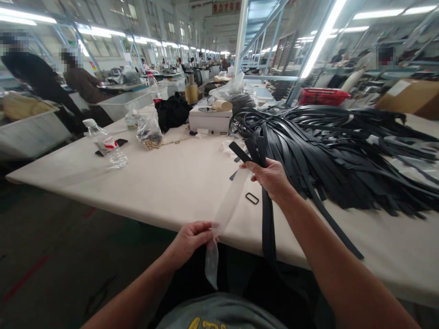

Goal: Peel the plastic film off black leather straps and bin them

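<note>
My right hand point(270, 177) is closed round a few black straps point(266, 219), whose ends stick up past my fingers while the rest hangs over the table edge. My left hand point(190, 239) pinches the lower end of a long clear plastic sleeve point(229, 204). The sleeve stretches up to my right hand, and its tail dangles below my left fingers. A small black rectangular buckle point(252, 198) lies on the white table point(171, 183) just left of my right wrist.
A large heap of black straps point(343, 151) covers the table's right side. Farther back stand a water bottle point(106, 144), a bag of small metal parts point(149, 132), a white box point(210, 119) and a black bag point(172, 112). People work at benches to the left.
</note>
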Motion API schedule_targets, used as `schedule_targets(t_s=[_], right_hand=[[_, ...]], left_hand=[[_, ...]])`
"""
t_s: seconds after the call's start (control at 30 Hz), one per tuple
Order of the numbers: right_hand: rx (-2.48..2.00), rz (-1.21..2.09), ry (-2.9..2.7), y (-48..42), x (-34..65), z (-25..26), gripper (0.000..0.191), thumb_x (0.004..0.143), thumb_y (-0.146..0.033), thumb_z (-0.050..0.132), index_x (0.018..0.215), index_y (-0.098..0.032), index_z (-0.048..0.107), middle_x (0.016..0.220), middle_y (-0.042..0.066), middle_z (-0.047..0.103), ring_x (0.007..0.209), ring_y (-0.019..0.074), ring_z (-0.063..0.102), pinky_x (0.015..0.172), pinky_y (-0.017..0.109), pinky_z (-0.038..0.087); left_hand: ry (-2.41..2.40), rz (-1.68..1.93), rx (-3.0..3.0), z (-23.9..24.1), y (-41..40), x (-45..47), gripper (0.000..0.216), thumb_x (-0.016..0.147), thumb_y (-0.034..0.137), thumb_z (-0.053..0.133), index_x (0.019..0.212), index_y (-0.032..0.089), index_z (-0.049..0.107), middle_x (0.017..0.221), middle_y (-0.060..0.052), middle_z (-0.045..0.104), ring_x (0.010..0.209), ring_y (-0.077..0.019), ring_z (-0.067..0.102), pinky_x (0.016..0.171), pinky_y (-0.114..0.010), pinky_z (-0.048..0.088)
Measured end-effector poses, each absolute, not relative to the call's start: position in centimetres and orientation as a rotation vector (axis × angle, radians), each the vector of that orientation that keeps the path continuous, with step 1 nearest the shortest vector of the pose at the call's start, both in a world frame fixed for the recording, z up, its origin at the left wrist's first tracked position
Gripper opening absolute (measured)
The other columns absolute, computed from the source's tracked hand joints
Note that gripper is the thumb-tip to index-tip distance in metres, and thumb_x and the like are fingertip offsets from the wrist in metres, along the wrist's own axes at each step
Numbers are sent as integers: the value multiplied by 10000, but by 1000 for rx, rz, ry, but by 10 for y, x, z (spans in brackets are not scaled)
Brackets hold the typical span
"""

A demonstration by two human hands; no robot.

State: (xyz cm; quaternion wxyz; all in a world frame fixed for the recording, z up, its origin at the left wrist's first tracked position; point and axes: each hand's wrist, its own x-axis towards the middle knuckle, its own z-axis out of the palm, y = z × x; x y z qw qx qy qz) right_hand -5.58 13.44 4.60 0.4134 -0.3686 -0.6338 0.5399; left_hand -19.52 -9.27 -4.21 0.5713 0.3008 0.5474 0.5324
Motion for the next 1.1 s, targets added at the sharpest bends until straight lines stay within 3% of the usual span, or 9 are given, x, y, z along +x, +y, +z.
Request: schedule_targets(t_s=[0.2,0.43,0.8,0.93,1.1], right_hand=[[-919,1381,-1604,134,-67,33,286,653,-395,764,787,-141,763,740,25,754,424,45,417,388,206,385],[-949,1358,-1541,143,-66,28,252,627,-368,767,752,-151,748,666,5,729,394,37,384,394,212,391],[-973,1351,-1448,151,-60,15,228,618,-342,758,750,-160,720,669,-18,704,406,32,372,417,201,412],[-978,1405,-1454,148,-59,14,240,635,-361,734,757,-154,730,521,-63,591,380,33,319,408,202,425],[-1005,1430,-1502,129,-34,18,308,688,-418,722,836,-149,744,380,-141,331,335,44,254,412,242,513]], left_hand=[[1265,1178,604,-48,-99,-196,295,635,366,842,715,146,662,627,11,659,533,-73,525,527,-174,376],[1077,1000,647,-54,-102,-188,284,604,272,850,796,151,680,661,13,670,561,-93,566,578,-208,444],[1132,690,742,-64,-121,-182,189,679,295,765,813,162,775,659,9,692,567,-97,561,609,-209,445],[1194,646,804,-63,-119,-178,192,721,321,705,796,161,780,666,-7,709,570,-117,579,602,-221,459],[1216,759,768,-59,-110,-165,194,715,330,726,702,142,775,699,-38,736,661,-144,621,692,-239,476]])
